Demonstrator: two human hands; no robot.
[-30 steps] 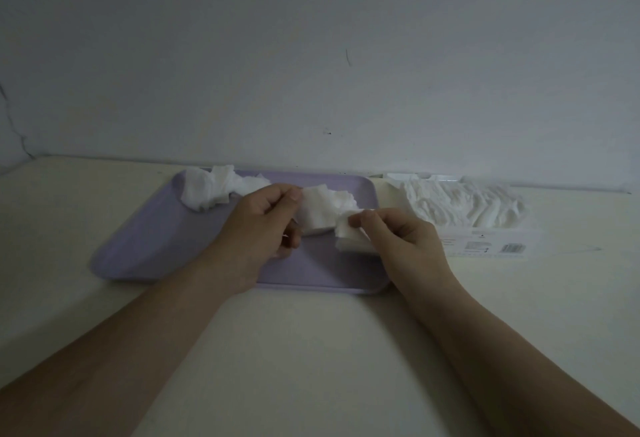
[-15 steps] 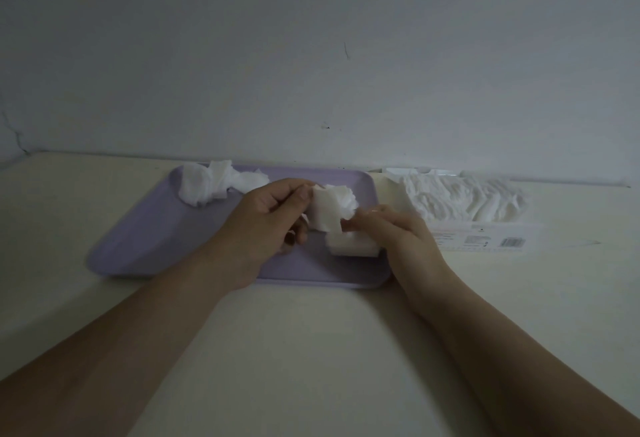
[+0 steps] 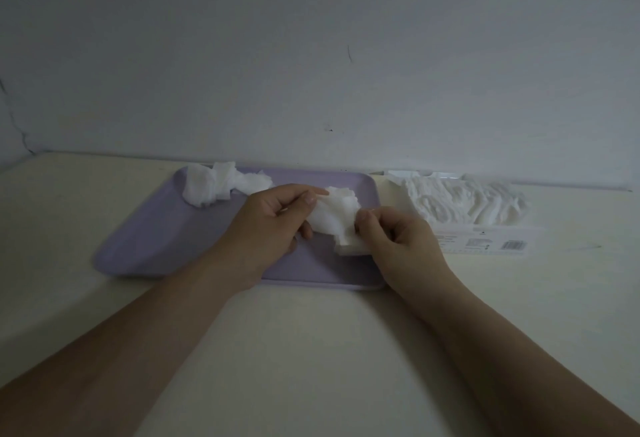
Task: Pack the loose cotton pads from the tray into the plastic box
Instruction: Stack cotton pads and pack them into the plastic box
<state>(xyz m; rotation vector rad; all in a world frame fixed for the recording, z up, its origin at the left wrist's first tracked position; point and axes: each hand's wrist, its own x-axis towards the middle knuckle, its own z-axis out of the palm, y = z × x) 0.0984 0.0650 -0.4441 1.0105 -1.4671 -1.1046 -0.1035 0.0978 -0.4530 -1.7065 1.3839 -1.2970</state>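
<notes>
A lilac tray (image 3: 156, 239) lies on the cream table. A loose heap of white cotton pads (image 3: 221, 183) sits in its far left corner. Over the tray's right half both hands hold one bunch of cotton pads (image 3: 334, 216). My left hand (image 3: 273, 225) pinches its left side between thumb and fingers. My right hand (image 3: 398, 239) pinches its right side, and a neater stack edge shows below the thumb. To the right of the tray stands the clear plastic box (image 3: 485, 242), with several white pads (image 3: 460, 201) standing in it.
A pale wall rises right behind the tray and box. The table's left edge meets a corner at the far left. Bare cream tabletop (image 3: 311, 350) stretches between my forearms and toward the front.
The two hands have drawn together: the pads in my left hand now meet the stack in my right hand as one bunch. The view has shifted slightly.
</notes>
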